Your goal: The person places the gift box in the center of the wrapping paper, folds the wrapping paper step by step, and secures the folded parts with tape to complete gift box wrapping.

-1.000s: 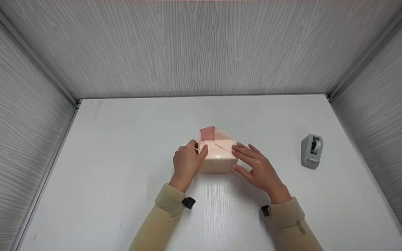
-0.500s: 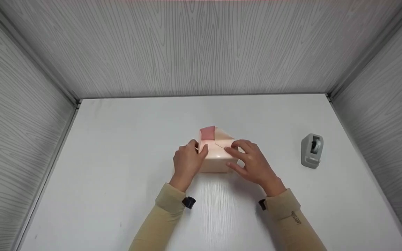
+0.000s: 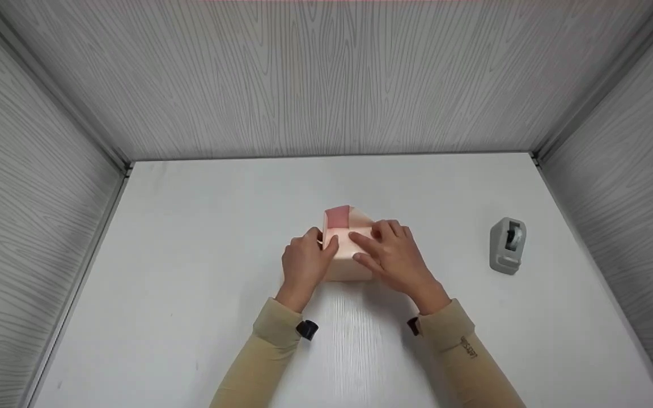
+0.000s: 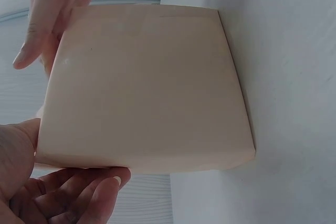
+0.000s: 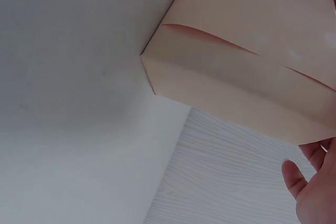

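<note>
A small box in pale pink paper (image 3: 349, 270) stands on the table, with a darker pink patch at the back of its folded top. My left hand (image 3: 304, 266) grips its left side, thumb on the top's near edge; in the left wrist view, the left hand's fingers (image 4: 79, 192) lie along the box wall. My right hand (image 3: 397, 258) lies over the top's right part, index finger and thumb stretched onto the paper, other fingers bent near the far right corner. In the right wrist view, the paper side (image 5: 236, 40) shows a fold with narrow gaps.
A grey tape dispenser (image 3: 507, 245) stands on the white table (image 3: 190, 243) to the right of the hands. Grey wood-grain panels (image 3: 326, 85) enclose the table at the back and both sides.
My right hand has slid leftward from the box's right edge onto its top, covering the slanted flap edge. The left hand has kept its grip, and the box has stayed put.
</note>
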Motion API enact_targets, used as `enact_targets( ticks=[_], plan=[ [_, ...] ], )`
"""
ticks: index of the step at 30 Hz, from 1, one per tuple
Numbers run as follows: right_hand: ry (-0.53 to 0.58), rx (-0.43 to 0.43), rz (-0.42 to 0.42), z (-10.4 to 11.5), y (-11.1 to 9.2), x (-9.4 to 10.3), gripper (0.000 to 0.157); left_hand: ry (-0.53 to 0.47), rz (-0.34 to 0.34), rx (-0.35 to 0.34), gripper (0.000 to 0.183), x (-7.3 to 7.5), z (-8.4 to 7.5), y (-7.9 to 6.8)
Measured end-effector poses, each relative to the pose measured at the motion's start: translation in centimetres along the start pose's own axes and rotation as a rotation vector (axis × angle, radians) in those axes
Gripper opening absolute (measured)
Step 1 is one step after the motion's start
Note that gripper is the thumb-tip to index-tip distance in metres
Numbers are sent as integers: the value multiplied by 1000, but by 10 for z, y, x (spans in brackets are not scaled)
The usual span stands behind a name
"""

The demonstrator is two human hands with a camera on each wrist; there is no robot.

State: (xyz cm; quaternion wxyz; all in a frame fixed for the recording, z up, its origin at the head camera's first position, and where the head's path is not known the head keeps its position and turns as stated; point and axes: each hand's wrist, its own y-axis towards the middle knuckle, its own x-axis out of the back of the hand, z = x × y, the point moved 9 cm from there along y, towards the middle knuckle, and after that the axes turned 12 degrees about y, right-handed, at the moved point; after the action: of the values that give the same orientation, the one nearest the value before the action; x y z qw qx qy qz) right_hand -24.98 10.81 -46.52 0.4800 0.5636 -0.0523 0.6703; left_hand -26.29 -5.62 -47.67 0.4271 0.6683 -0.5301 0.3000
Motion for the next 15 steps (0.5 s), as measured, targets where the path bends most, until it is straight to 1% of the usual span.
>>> enact_targets(
  ticks=[2,4,6,7,8,9,11,13,15],
  plan=[
    [65,-2,-53,0,1,7,34,-4,-1,1,28,0,0,0],
    [172,-23,-130,-5,0,16,24,-7,0,2,28,0,0,0],
    [291,-69,-211,-14,-2,26,15,-13,2,1,28,0,0,0],
    [342,-105,-244,-20,-4,28,14,-16,2,-1,28,-1,0,0],
    [387,-148,-263,-27,-6,30,16,-18,3,-4,28,-1,0,0],
    [428,-194,-271,-34,-8,30,19,-20,3,-5,28,0,0,0],
    [506,-295,-254,-46,-11,27,29,-23,6,-7,29,0,0,-1],
    [581,-387,-204,-56,-13,20,39,-21,8,-7,29,0,1,-1],
    [664,-460,-139,-63,-13,13,43,-19,11,-3,29,0,0,0]
  ],
)
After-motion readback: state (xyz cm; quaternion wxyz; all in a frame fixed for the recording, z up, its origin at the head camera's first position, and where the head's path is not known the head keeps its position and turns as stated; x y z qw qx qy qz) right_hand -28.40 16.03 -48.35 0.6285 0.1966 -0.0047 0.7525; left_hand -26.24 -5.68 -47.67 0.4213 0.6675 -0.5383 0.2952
